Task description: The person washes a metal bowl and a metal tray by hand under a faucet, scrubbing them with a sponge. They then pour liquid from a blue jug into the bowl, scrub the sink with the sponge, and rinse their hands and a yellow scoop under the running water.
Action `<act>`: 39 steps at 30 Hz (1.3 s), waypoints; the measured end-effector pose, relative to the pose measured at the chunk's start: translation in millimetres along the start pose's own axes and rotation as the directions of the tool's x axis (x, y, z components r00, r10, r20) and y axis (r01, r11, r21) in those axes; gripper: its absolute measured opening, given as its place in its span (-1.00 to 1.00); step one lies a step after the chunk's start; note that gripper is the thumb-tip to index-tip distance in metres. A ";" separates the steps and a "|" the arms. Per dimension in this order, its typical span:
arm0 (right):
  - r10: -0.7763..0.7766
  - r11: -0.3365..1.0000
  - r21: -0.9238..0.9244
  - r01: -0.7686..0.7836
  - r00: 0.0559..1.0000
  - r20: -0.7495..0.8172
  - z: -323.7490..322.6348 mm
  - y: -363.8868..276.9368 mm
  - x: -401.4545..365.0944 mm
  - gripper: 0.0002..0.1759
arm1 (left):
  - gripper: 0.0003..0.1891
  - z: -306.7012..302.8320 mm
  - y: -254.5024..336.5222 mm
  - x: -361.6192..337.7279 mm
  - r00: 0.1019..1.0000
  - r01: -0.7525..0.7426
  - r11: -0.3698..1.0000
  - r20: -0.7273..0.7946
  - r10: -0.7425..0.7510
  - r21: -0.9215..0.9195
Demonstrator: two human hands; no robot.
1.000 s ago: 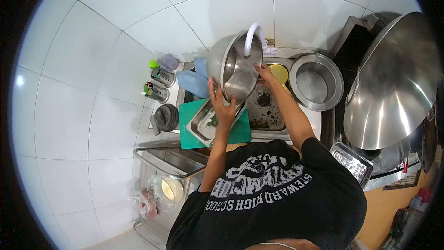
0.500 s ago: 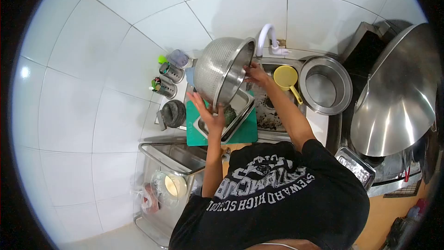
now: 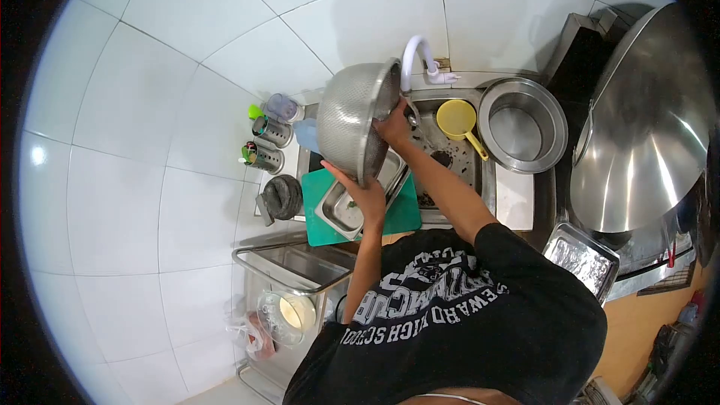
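A large perforated metal colander (image 3: 346, 120) is tilted on its side, its opening facing right toward the sink (image 3: 457, 161). My left hand (image 3: 361, 193) supports it from below at the lower rim, fingers along the outside. At the right side of the opening, my right hand (image 3: 395, 126) holds the rim, partly inside the bowl. Beneath the colander, a rectangular steel tray (image 3: 341, 214) with a few green bits lies on a green cutting board (image 3: 411, 210). Water runs from the white faucet (image 3: 417, 49) near my right hand.
In the sink lies a yellow strainer (image 3: 456, 119) near dark scraps. A metal pot (image 3: 523, 126) stands right of it, then a huge wok (image 3: 645, 135). At left are a stone mortar (image 3: 283, 196) and utensil holders (image 3: 271, 132). A wire-framed rack (image 3: 289, 285) stands lower left.
The colander has turned a little more upright on its side. My left hand has closed in on its lower edge, and my right hand has shifted left along the rim. The view has shifted slightly.
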State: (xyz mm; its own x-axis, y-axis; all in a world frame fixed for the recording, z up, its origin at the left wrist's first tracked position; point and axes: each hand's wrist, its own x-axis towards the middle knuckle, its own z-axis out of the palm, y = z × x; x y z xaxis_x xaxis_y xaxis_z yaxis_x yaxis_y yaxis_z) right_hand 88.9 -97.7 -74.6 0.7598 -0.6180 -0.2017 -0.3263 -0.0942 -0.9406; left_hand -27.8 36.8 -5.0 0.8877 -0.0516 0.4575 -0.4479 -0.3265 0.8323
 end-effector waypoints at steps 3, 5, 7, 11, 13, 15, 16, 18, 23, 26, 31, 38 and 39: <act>-0.178 0.979 -0.100 0.177 0.984 0.004 0.8 12.0 3.7 0.24 | 0.00 -3.6 -10.1 0.7 0.998 0.057 0.996 -0.022 -0.059 -0.065; -0.248 0.965 -0.077 0.249 0.969 0.018 5.4 23.5 10.8 0.29 | -0.01 -3.6 -16.3 0.9 0.991 0.116 0.988 -0.050 -0.122 -0.102; -0.317 0.947 -0.052 0.317 0.948 0.023 2.3 16.2 5.9 0.35 | -0.02 -2.3 -17.9 -0.3 0.988 0.135 0.984 -0.060 -0.142 -0.113; -0.195 0.981 -0.013 0.194 0.979 -0.061 12.0 11.3 -3.0 0.39 | -0.03 0.1 -13.9 -5.4 0.993 0.089 0.994 -0.068 -0.093 -0.062; -0.238 0.971 -0.038 0.235 0.965 -0.107 17.1 14.7 -2.6 0.37 | -0.03 -1.4 -7.1 -4.2 0.993 0.091 0.992 -0.062 -0.097 -0.092; -0.203 0.975 0.086 0.204 0.979 -0.021 15.4 18.6 1.2 0.34 | -0.04 -1.6 -6.1 -2.5 0.993 0.094 0.988 -0.055 -0.101 -0.125; -0.204 0.975 0.081 0.205 0.979 -0.015 13.0 20.9 3.0 0.34 | -0.03 -2.5 -7.3 -2.4 0.993 0.093 0.989 -0.060 -0.100 -0.115; -0.223 0.973 0.077 0.219 0.973 0.054 6.9 21.9 4.4 0.36 | -0.03 -4.3 -9.9 -3.5 0.993 0.094 0.990 -0.066 -0.101 -0.106; -0.318 0.947 0.068 0.314 0.945 0.076 -1.7 30.1 9.5 0.27 | -0.02 -2.2 -16.8 -6.7 0.979 0.165 0.966 -0.083 -0.184 -0.201; -0.487 0.862 0.209 0.462 0.869 0.087 11.0 59.1 33.2 0.28 | -0.03 -3.0 -14.4 -6.0 0.982 0.149 0.959 -0.080 -0.172 -0.242; -0.307 0.896 0.399 0.197 0.922 0.234 -7.0 25.3 10.4 0.26 | -0.03 -4.0 -6.3 -5.9 0.983 0.146 0.975 -0.083 -0.162 -0.170; -0.266 0.919 0.310 0.242 0.963 0.038 13.1 36.3 21.3 0.11 | -0.04 -1.9 10.8 -8.5 0.993 0.047 0.996 -0.106 -0.055 -0.080; -0.333 0.880 0.384 0.281 0.940 0.073 14.7 45.7 27.8 0.04 | -0.04 -3.3 9.4 -9.3 0.993 0.047 0.996 -0.109 -0.056 -0.080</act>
State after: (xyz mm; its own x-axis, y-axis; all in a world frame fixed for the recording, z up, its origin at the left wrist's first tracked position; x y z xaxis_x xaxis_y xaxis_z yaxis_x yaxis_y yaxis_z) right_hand 103.4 -107.7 -127.2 0.8639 -0.4930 0.1032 0.1426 0.0428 -0.9889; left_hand -40.6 37.3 -0.3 0.8945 0.0694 0.4417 -0.4126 -0.2523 0.8753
